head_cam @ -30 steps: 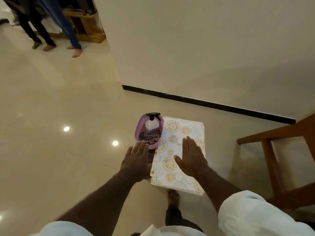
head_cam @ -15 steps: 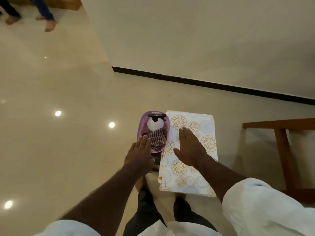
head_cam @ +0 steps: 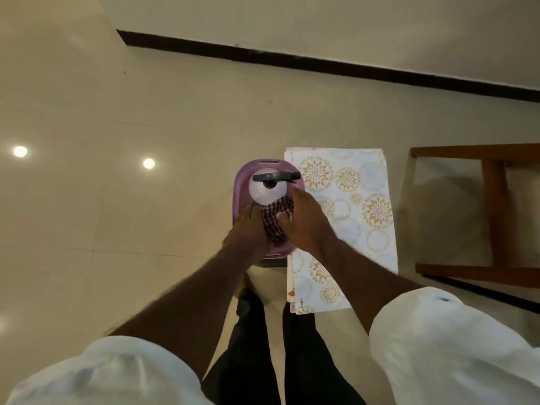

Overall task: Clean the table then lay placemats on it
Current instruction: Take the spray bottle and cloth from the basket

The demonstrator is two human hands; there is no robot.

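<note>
- Left hand (head_cam: 245,230) and right hand (head_cam: 305,226) both on the checkered cloth (head_cam: 274,229) in the purple basket (head_cam: 242,185) — whether either grips it, cannot tell.
- Placemats (head_cam: 361,206) at basket's 3 o'clock.

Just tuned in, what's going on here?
A person stands over a purple basket holding a spray bottle and a checked cloth. The left hand and right hand are at the basket's sides, reaching over its rim; whether the grip is closed is unclear. A stack of placemats lies right beside it.
</note>
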